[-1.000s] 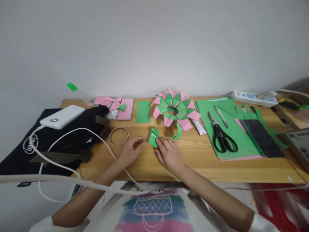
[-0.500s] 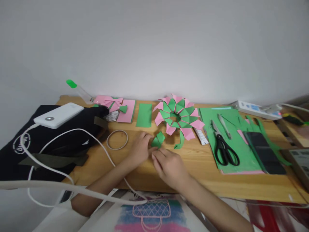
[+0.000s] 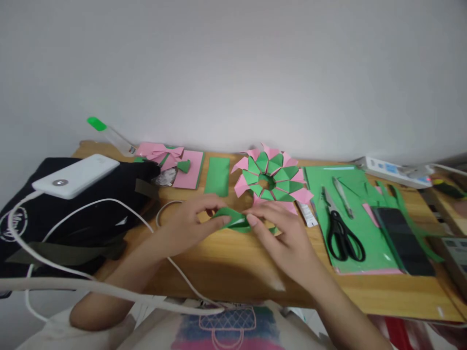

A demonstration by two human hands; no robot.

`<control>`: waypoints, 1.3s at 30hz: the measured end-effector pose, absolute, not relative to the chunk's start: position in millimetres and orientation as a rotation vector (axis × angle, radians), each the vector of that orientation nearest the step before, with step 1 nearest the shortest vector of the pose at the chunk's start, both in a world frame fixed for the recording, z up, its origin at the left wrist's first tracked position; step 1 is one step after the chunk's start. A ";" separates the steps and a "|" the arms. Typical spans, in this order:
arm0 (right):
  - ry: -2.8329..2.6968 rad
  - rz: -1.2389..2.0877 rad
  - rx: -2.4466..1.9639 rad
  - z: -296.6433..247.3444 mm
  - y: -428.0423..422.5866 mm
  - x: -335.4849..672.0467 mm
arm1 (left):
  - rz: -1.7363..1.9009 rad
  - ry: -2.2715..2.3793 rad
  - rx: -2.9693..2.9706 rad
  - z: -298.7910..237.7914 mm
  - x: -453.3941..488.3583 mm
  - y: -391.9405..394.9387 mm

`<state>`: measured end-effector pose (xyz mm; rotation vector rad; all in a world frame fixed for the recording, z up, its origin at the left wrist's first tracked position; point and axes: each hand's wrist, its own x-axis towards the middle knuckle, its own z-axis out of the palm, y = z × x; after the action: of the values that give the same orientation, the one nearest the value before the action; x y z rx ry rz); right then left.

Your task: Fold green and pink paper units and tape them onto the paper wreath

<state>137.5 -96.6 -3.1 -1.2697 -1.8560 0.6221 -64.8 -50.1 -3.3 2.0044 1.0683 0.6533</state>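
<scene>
Both my hands are lifted above the wooden table [image 3: 233, 262], holding one folded green paper piece [image 3: 230, 218] between them. My left hand [image 3: 186, 226] pinches its left end with thumb and fingers. My right hand [image 3: 288, 238] pinches its right end with its fingertips. Just behind the hands lies a pink and green paper wreath [image 3: 272, 177] of folded triangles. A green curled strip beside the wreath is mostly hidden by my right hand.
A green rectangle [image 3: 217, 176], pink sheets and folded pieces [image 3: 171, 160] lie at the back. Black scissors [image 3: 341, 231] and tweezers [image 3: 342, 189] rest on green sheets [image 3: 350, 253] at the right. A black bag [image 3: 73, 214] with a white power bank [image 3: 75, 176], cable and rubber band [image 3: 162, 214] sits left.
Both hands have lifted the green piece off the table and toward me; it now lies flatter between the fingertips. The camera has tilted slightly.
</scene>
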 end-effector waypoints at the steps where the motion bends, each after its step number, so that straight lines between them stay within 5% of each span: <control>1: -1.815 0.746 -1.267 1.1 -92.9 138.5 | 0.653 1.057 1.951 3.0 -65.4 -44.8; 5: -1.678 1.039 -1.227 12.0 -83.7 139.8 | 0.808 1.032 1.903 15.4 -60.7 -29.9; 14: -1.589 1.110 -1.098 26.6 -75.4 144.7 | 1.008 0.958 1.896 29.9 -45.9 -29.4; 22: -1.573 0.835 -1.224 38.1 -73.3 137.3 | 1.511 1.036 2.160 34.6 -37.1 -42.1; 39: -1.884 0.616 -1.208 37.5 -75.4 143.2 | 0.968 1.186 2.473 43.2 -47.0 -50.0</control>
<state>143.2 -75.4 37.5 -1.2079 -1.8845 0.6158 -47.0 -50.0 43.2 2.4725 1.1863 0.9681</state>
